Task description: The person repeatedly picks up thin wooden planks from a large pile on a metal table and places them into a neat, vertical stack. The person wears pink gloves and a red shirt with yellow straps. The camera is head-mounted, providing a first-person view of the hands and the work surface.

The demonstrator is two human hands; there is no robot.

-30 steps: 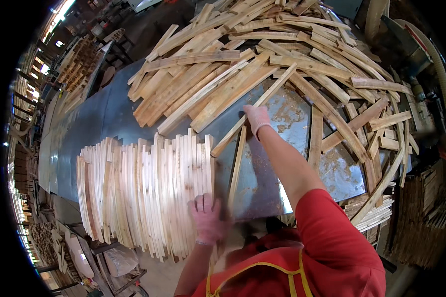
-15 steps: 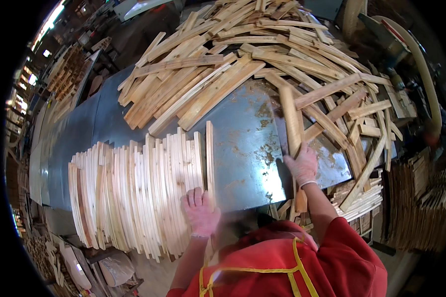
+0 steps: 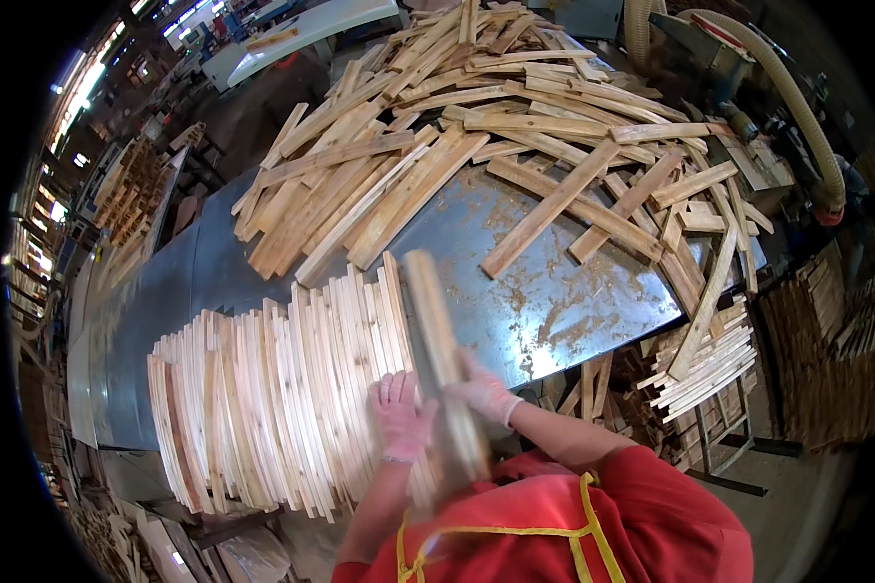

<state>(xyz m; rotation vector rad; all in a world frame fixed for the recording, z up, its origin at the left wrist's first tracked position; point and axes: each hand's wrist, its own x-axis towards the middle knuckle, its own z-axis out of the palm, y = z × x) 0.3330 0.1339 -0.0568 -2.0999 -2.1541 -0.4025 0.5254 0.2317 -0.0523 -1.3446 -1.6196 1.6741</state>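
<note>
Sawdust-flecked grey metal tabletop (image 3: 583, 301) gleams out here, and the person's pink-gloved right hand (image 3: 481, 389) grips a long, tan wooden board (image 3: 434, 330), blurred. Half a second ago that board was farther right; now it's just beside the right end of a row of pale, narrow wooden strips (image 3: 272, 398), whose outermost strip has closed its gap. The board's long axis points away from the person, far end slightly left. The pink-gloved left hand (image 3: 401, 418) lies against the row's end; whether it grips, I can't tell.
</note>
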